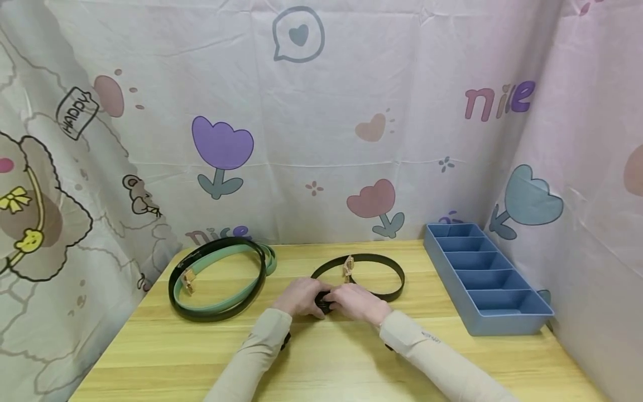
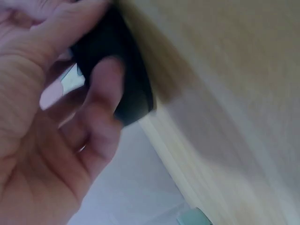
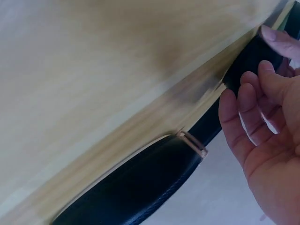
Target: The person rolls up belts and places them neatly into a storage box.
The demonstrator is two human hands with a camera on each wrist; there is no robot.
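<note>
A black belt (image 1: 389, 296) with a gold-toned buckle (image 1: 348, 268) lies in a wide loop at the middle of the table, its near end wound into a small roll (image 1: 323, 302). My left hand (image 1: 300, 297) grips the left side of that roll, and in the left wrist view its fingers curl against the dark strap (image 2: 133, 89). From the right, my right hand (image 1: 358, 302) pinches the roll with thumb and fingers. The right wrist view shows the strap (image 3: 154, 183) running away from that hand through a metal keeper (image 3: 192, 144).
On the left lie a mint green belt (image 1: 211, 309) and another black belt (image 1: 216, 319), looped together, with a gold-toned buckle (image 1: 188, 281). A blue-grey divided box (image 1: 454, 301) stands along the right edge. A printed curtain (image 1: 301, 111) hangs behind the table.
</note>
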